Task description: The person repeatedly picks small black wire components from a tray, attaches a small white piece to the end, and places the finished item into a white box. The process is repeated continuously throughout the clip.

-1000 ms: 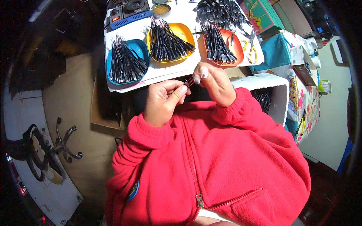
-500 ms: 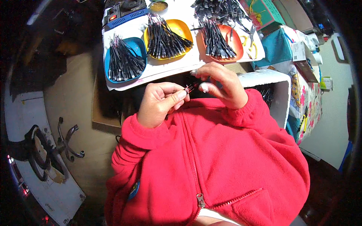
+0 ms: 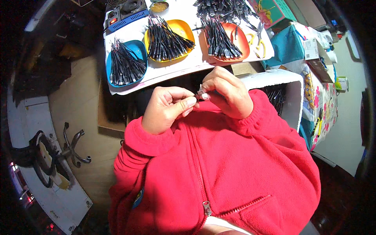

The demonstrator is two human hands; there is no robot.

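In front of the red jacket, my left hand (image 3: 166, 109) is closed, with thumb and index finger pinching thin dark red wires (image 3: 197, 95). My right hand (image 3: 229, 94) meets it from the other side, its fingertips pressed together on the wire ends. White wrapping covers some of the right fingertips. Most of the wires are hidden by the fingers. Beyond the hands, black cables (image 3: 125, 66) lie bundled in a blue tray (image 3: 138, 46). More cables (image 3: 168, 44) fill a yellow tray (image 3: 183, 29), and others (image 3: 221, 43) lie in an orange tray (image 3: 242, 39).
A loose pile of black cables (image 3: 223, 9) lies at the table's back. Yellow-handled scissors (image 3: 259, 47) are right of the orange tray. A blue heater-like device (image 3: 127, 20) and a round tin (image 3: 159, 7) stand back left. Right of me, a white foam box (image 3: 293, 80) holds cables.
My right hand has moved in to the left hand, and its raised, parted fingers have closed on the wire ends. The left hand keeps its pinch. The whole view has shifted slightly.
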